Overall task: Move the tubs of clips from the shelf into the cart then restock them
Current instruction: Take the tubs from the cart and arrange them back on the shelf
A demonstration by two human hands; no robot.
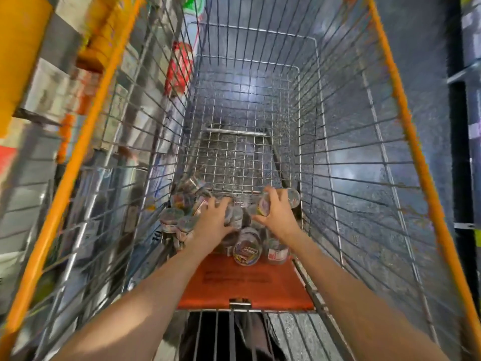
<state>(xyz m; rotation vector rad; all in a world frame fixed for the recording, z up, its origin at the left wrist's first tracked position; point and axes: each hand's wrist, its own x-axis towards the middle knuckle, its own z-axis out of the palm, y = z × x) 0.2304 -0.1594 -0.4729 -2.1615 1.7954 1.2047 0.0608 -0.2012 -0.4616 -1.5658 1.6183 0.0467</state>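
Tubs of clips (pixel 246 250) in cart (pixel 307 152)

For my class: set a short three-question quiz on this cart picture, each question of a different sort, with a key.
1. True or false: the small clear plastic tubs of coloured clips lie piled at the near end of the wire shopping cart with orange rims.
2. Which hand grips a tub lifted above the pile? A) left hand B) right hand C) neither
3. Fill in: the flat panel at the near end of the cart, under the forearms, is coloured ____.

Key: 1 true; 2 B; 3 orange.
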